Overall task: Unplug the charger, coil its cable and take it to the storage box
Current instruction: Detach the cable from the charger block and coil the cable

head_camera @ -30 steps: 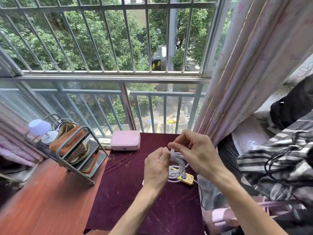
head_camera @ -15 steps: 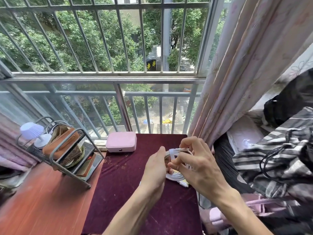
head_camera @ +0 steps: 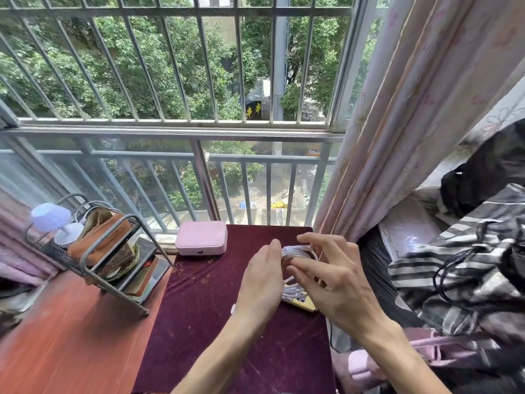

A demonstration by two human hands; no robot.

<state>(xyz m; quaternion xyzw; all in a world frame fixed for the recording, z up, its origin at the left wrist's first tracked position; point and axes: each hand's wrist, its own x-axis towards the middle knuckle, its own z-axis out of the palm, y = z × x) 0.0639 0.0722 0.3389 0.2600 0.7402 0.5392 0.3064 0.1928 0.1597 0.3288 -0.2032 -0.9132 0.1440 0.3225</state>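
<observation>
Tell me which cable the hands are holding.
The white cable, looped between the left hand and right hand; the black cable lies loose on the striped bedding.

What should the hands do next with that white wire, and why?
Probably tuck the end under the wrap. The white charger cable sits in loops between the left hand and right hand, with a band wound round the top, so securing it should stop it springing open before carrying.

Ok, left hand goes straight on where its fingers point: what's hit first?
Likely the window railing beyond the table edge; the left hand would pass right of the pink box. Depth unclear.
</observation>
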